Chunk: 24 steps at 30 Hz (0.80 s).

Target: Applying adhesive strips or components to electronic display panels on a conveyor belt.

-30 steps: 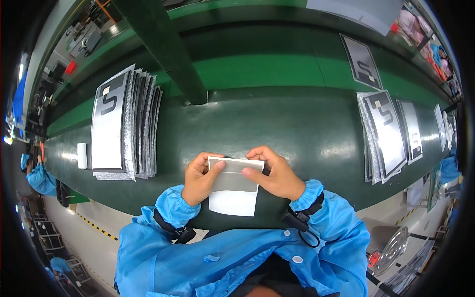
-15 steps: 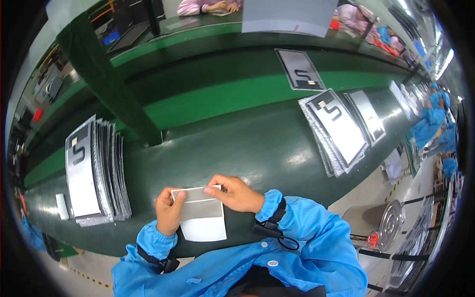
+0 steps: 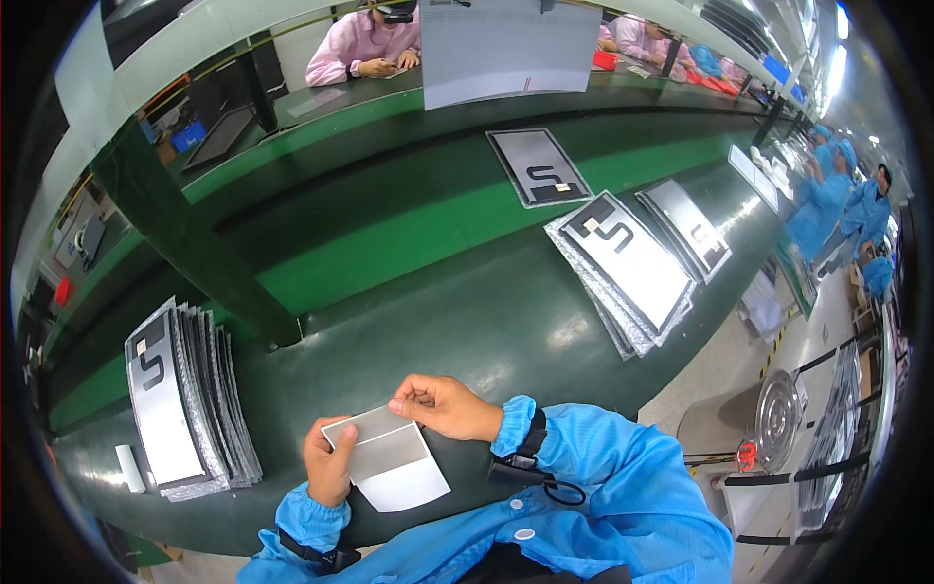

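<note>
Over the near edge of the dark green table I hold a small grey-and-white sheet (image 3: 399, 492). Its upper part is grey, crossed by a thin pale line, and its lower part is plain white. My left hand (image 3: 329, 465) is closed on the sheet's left edge, thumb on top. My right hand (image 3: 446, 407) pinches at its upper right corner. The sheet lies tilted, its lower end toward my blue sleeve. To the left stands a stack of flat silver panels (image 3: 161, 419) with black S-shaped marks, layered with bubbly wrap.
A small white roll (image 3: 128, 469) lies left of that stack. At the right are another panel stack (image 3: 637, 268), a further pile (image 3: 689, 234) and a single panel (image 3: 535, 167). A green post (image 3: 195, 238) rises at the left. People in pink and blue work beyond.
My view has shifted, so the panel stacks sit elsewhere in the picture. The sheet has turned, its lower end swinging right. Both hands keep hold of it.
</note>
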{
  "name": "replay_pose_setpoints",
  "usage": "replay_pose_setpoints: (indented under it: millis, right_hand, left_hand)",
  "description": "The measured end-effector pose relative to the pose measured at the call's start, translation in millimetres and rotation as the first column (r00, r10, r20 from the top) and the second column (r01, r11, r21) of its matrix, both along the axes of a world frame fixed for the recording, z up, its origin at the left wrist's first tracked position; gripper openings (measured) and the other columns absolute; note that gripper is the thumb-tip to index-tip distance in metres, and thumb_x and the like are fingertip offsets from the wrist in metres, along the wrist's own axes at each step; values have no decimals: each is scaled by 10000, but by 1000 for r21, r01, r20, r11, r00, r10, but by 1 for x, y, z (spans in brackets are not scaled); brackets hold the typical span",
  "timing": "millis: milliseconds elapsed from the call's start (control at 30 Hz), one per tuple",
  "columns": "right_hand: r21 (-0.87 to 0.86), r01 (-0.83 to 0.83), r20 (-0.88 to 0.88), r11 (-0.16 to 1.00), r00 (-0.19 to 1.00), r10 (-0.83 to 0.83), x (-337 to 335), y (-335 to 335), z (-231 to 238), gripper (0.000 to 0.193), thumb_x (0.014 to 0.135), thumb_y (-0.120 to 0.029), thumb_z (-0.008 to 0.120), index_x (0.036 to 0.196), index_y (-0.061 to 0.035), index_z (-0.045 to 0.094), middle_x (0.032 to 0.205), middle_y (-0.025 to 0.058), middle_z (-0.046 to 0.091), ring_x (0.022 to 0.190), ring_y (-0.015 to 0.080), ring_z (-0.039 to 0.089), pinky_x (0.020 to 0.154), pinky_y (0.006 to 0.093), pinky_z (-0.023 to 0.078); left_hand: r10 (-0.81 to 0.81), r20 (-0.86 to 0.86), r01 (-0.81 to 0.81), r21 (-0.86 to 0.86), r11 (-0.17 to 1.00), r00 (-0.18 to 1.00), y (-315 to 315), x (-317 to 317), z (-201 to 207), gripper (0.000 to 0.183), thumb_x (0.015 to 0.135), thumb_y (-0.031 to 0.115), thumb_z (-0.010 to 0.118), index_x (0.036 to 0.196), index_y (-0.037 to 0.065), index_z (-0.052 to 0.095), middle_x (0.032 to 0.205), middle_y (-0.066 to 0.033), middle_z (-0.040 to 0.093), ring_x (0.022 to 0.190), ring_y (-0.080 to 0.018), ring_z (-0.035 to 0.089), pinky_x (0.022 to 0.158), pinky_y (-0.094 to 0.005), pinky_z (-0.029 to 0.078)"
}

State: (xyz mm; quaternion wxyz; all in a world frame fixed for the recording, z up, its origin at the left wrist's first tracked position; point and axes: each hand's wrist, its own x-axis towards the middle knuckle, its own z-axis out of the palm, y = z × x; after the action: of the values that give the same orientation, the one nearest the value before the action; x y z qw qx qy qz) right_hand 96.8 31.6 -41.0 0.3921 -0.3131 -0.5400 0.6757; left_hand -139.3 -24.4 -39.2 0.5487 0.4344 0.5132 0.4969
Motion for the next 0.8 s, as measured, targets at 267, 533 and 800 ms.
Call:
replay_pose_setpoints:
  millis: [267,533,800]
  right_hand:
    - [89,12,166,996,986,-26,9,10,5,313,1024,-335,669,1087,-28,656,898,30,677,841,119,635,720,286,519]
    - [687,-239,712,686,37,-701,149,140,84,657,909,-552,659,1256,7,650,1182,214,663,1129,380,617,974,484,474]
    - [314,11,897,949,-331,-293,249,233,70,907,906,-759,495,1461,-45,555,1492,197,523,1413,358,463,1165,475,368]
  left_hand:
    - [46,22,-47,11,999,999,2,1,-2,299,944,243,780,1081,10,652,944,-59,694,839,-116,635,755,-282,517]
    - [24,-35,-24,4,1000,999,1,7,5,313,946,257,781,1082,4,656,938,-54,695,847,-105,630,765,-272,511]
    - [-2,-75,0,-37,999,997,-3,8,5,272,927,203,799,1079,11,680,949,-55,713,843,-104,650,752,-284,537]
